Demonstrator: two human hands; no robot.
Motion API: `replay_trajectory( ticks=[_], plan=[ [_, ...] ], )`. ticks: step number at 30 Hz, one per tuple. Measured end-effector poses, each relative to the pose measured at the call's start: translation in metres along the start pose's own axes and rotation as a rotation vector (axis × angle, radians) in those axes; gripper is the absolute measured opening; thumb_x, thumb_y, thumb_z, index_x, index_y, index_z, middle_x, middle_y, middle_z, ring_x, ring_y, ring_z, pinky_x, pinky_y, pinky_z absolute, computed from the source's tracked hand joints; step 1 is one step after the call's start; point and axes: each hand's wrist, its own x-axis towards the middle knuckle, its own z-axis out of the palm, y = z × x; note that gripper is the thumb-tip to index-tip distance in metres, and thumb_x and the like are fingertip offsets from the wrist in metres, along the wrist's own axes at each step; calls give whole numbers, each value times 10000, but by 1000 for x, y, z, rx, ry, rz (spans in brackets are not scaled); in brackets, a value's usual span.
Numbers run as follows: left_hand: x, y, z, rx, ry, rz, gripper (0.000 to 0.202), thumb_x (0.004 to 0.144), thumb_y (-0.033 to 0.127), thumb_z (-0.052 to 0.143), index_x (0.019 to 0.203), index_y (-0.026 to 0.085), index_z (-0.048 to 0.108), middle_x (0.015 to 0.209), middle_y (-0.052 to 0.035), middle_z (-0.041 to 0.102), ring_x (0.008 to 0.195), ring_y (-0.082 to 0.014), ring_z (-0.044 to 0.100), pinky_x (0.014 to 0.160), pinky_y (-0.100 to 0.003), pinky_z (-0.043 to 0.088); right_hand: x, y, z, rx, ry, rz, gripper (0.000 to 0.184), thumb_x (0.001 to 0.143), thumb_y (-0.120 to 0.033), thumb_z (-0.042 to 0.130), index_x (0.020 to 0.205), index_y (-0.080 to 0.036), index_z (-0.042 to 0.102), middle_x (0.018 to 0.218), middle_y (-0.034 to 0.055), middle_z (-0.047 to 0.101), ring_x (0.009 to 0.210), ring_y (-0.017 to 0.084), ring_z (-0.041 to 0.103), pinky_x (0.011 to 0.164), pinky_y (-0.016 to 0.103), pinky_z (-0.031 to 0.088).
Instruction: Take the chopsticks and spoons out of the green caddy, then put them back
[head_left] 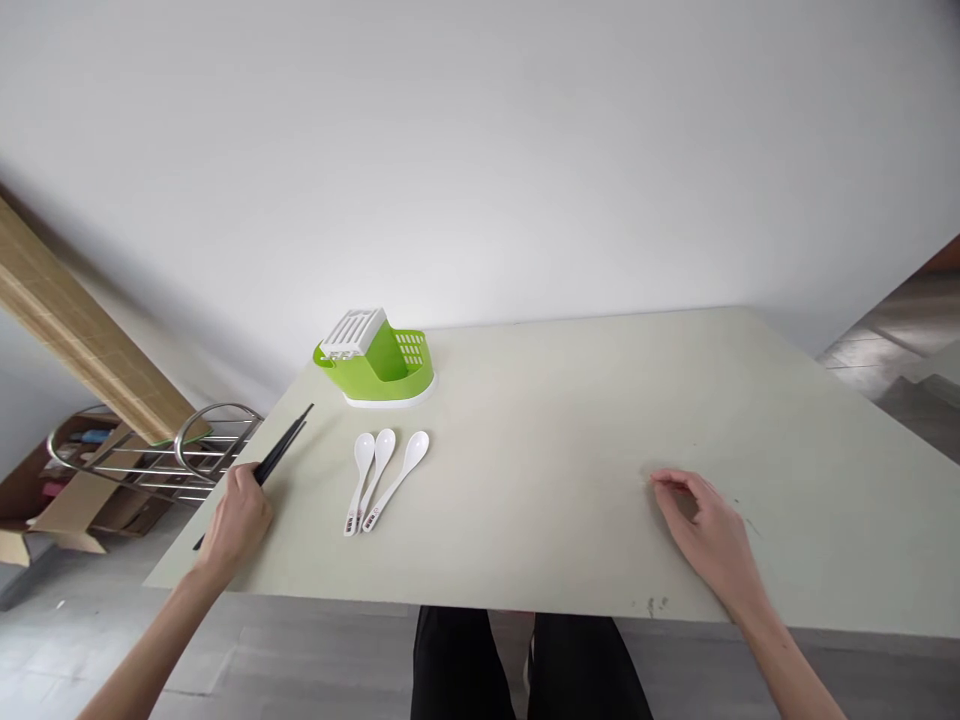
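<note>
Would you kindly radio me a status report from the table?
Left hand gripping black chopsticks. Right hand at tabletop, no object visible in it. Three white spoons lying before green caddy. Nothing seen blocking either hand.

Place: indoor room, part storage in look; home or workplace, I cannot tell over my remote feed.
Table (562,400): one, pale, plain top, lightly marked.
Wall (525,150): white, plain, behind the table.
Floor (322,655): grey, plank-like, below the table.
Storage, left of the table: one metal rack (150,468); one open carton (79,498), mixed contents; one long brown length (90,325), slanting, cardboard-like.
Kitchenware, at the table's left part: one green-and-white caddy (356,375); three white spoons (385,442); black chopsticks (281,450). I log these as household goods.
</note>
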Motion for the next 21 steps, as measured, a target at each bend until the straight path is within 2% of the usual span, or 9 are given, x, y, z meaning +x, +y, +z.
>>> replay_trajectory(
  ticks=[3,5,8,10,13,16,18,21],
  plan=[
    [2,11,-19,-76,66,-116,421,996,373,247,1344,223,430,1131,-137,678,880,-377,716,755,-474,543,0,0,0,-14,0,0,374,998,-579,507,1096,-276,703,1201,110,751,1084,302,701,786,396,574],
    [5,29,-36,-129,99,-178,406,1009,465,241,1274,248,459,932,-85,681,793,-378,703,714,-462,521,1,-1,0,-13,0,1,368,1002,-573,503,1091,-277,702,1199,110,750,1086,299,698,754,380,571],
    [3,73,-61,-285,88,-158,341,1003,496,301,1148,261,502,767,-36,645,713,-329,688,649,-405,506,1,-3,1,2,0,9,362,998,-571,510,1084,-276,701,1197,112,747,1090,297,691,697,352,563],
    [-3,113,-69,-436,-54,-74,327,1008,506,319,1112,257,504,658,0,613,606,-275,653,569,-360,488,2,-3,1,9,-3,10,364,998,-573,509,1084,-275,701,1195,112,746,1092,295,688,694,347,561],
    [-17,181,-61,-467,-266,183,279,1036,471,347,1096,262,522,668,1,645,588,-245,657,561,-345,481,3,-4,1,13,6,-4,372,995,-576,509,1069,-266,701,1176,118,750,1070,296,694,765,379,566],
    [-30,242,-39,-285,-328,421,269,1079,352,324,1089,234,566,745,-86,704,657,-262,702,611,-371,485,4,-6,0,28,16,-11,376,994,-579,509,1061,-261,697,1167,123,751,1064,302,692,854,422,560],
    [-37,273,-24,-98,-351,503,259,1062,245,361,1141,171,597,768,-146,714,718,-294,738,625,-382,494,4,-8,0,41,14,-16,366,997,-574,507,1057,-262,690,1169,123,751,1066,303,688,896,437,551],
    [-42,300,-11,34,-320,558,325,1008,106,380,1233,92,614,860,-232,722,871,-329,769,687,-386,530,6,-10,1,63,28,-29,341,992,-555,508,1020,-261,679,1148,121,753,1057,301,685,934,450,535]
  ],
)
